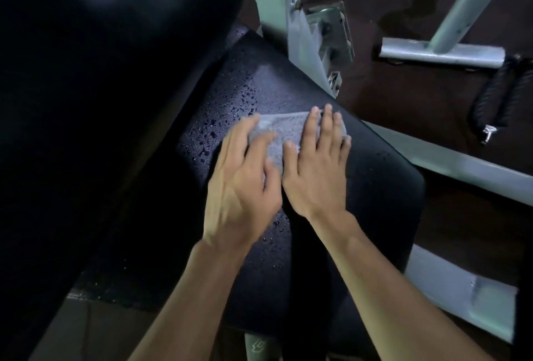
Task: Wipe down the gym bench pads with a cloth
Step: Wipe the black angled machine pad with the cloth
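Head view looks down on a black seat pad (331,202) beaded with droplets (213,132), most of them left of the hands. A grey cloth (277,135) lies flat on the pad toward its far end, pinned under both hands. Left hand (242,176) rests on the cloth's left part with fingers spread and slightly bent (its fingertips are blurred); right hand (314,164) presses flat beside it, fingers straight and splayed. A larger dark back pad (101,72) rises at left, and the pale metal frame (305,37) stands beyond. To wipe well, I would keep both palms flat, press evenly, and sweep leftward through the wet patch in overlapping passes.
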`<state>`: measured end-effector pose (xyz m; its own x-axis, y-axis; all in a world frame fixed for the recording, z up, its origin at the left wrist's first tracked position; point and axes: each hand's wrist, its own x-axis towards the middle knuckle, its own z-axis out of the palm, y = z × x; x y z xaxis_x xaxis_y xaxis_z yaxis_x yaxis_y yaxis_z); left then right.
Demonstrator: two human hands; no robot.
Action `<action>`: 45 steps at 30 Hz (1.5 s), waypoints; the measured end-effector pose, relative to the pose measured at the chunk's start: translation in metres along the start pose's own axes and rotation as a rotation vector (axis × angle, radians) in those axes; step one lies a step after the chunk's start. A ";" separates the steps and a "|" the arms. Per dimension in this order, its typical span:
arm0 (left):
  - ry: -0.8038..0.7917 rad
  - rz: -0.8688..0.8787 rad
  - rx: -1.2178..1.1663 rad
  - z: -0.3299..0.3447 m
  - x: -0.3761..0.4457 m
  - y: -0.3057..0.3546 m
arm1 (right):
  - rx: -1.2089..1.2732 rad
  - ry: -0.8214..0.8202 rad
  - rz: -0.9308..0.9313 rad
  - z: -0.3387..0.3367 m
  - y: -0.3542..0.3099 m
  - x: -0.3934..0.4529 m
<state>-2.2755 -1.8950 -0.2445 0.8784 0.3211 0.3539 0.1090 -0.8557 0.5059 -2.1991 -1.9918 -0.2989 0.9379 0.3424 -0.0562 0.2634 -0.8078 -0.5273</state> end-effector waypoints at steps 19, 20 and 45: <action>-0.354 0.022 0.618 0.067 0.129 -0.015 | 0.398 0.134 -0.187 -0.016 0.041 0.064; -0.329 -0.005 0.612 0.065 0.133 -0.017 | 0.356 0.114 -0.218 -0.016 0.037 0.067; -0.105 -0.230 0.647 0.057 0.110 -0.022 | 0.048 0.058 -0.425 -0.011 0.047 0.068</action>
<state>-2.1547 -1.8639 -0.2615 0.8363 0.5106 0.1998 0.5250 -0.8507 -0.0234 -2.1202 -2.0117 -0.3181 0.7600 0.6112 0.2211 0.6191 -0.5772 -0.5324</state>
